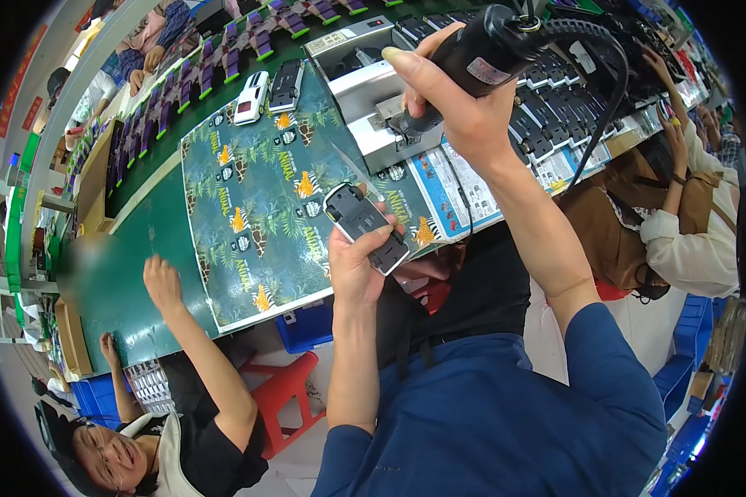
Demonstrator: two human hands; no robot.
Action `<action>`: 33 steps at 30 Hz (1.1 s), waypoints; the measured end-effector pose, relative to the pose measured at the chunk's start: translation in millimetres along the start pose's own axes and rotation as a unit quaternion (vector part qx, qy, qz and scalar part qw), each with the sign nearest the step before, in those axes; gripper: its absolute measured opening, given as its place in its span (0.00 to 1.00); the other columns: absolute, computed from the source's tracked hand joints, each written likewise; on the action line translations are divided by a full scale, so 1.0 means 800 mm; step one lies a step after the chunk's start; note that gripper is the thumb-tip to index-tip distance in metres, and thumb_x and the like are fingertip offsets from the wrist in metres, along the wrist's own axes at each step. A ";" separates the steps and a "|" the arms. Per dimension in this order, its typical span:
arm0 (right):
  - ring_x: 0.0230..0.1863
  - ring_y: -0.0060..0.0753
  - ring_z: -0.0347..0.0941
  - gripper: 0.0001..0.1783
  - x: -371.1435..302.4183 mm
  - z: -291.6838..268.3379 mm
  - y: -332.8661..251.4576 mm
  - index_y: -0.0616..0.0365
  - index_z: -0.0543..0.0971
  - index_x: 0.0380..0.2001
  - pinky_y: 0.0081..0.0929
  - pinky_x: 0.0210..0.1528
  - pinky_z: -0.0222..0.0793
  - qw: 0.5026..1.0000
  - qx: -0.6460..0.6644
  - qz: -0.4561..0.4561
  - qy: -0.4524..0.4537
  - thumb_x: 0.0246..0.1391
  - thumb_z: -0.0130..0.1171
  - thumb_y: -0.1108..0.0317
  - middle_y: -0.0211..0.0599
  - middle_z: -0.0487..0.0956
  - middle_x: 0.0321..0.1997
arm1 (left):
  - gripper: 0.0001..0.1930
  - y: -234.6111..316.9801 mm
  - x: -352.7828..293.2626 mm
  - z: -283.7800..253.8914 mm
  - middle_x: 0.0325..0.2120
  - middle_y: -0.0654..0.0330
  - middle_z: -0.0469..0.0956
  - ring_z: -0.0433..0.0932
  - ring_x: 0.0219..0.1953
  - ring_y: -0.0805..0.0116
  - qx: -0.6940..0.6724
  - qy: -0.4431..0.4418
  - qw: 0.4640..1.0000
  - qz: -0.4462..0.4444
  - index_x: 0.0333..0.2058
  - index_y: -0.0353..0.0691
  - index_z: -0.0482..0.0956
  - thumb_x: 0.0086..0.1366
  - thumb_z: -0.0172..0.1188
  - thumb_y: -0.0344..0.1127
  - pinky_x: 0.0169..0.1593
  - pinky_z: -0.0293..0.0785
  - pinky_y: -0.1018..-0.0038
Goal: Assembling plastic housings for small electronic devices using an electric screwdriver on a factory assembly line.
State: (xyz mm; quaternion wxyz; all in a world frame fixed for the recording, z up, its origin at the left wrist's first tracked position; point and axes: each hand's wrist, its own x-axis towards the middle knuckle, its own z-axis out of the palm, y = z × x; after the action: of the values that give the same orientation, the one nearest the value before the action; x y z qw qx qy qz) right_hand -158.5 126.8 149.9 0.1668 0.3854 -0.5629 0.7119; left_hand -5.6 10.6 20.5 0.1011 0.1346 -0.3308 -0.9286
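Observation:
My left hand (355, 269) is closed around a toy car (363, 222), its black underside turned up and a white edge showing at the rim. The mat lies under it. Higher up and to the right, my right hand (481, 120) grips a black electric screwdriver (493, 50) with a coiled cable. Its lower end reaches into a silvery metal box (352, 112), which looks like a screw feeder; the very tip is hard to make out. Beyond the mat's middle sit a white toy car (252, 98) on its wheels and another car (287, 86) with its dark underside up.
A printed animal-pattern mat (249, 207) covers the green table (141, 240). Rows of upturned toy cars (547, 120) stand at the right. Purple-and-green parts (174, 99) line the far belt. A co-worker's hand (164, 282) is at the left; a red stool (290, 398) stands below.

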 end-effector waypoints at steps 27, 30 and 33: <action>0.16 0.18 0.70 0.09 -0.106 0.014 -0.067 0.62 0.74 0.27 0.17 0.21 0.67 0.956 0.227 0.180 -0.034 0.52 0.65 0.72 0.31 0.73 0.15 | 0.30 -0.003 0.016 -0.012 0.43 0.52 0.76 0.81 0.42 0.62 -0.044 0.005 0.999 -0.012 0.56 0.35 0.66 0.52 0.59 0.15 0.41 0.84 0.62; 0.15 0.17 0.69 0.09 -0.108 0.016 -0.065 0.62 0.74 0.27 0.17 0.21 0.66 0.954 0.233 0.188 -0.033 0.52 0.66 0.72 0.31 0.73 0.15 | 0.30 -0.003 0.015 -0.012 0.43 0.52 0.76 0.81 0.41 0.61 -0.048 0.003 0.999 -0.011 0.56 0.35 0.66 0.52 0.59 0.15 0.41 0.84 0.61; 0.16 0.17 0.69 0.09 -0.111 0.020 -0.064 0.61 0.74 0.27 0.17 0.21 0.66 0.953 0.229 0.194 -0.034 0.51 0.66 0.73 0.31 0.73 0.15 | 0.30 -0.001 0.014 -0.012 0.43 0.52 0.76 0.81 0.41 0.61 -0.049 0.022 0.998 -0.020 0.56 0.35 0.66 0.52 0.59 0.14 0.41 0.83 0.62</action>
State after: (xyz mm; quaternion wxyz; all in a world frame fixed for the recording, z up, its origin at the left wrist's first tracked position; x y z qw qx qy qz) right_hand -61.0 145.0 120.1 -0.0866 0.3209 -0.4536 0.8269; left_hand -13.2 2.5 11.3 0.0960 0.1566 -0.2802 -0.9422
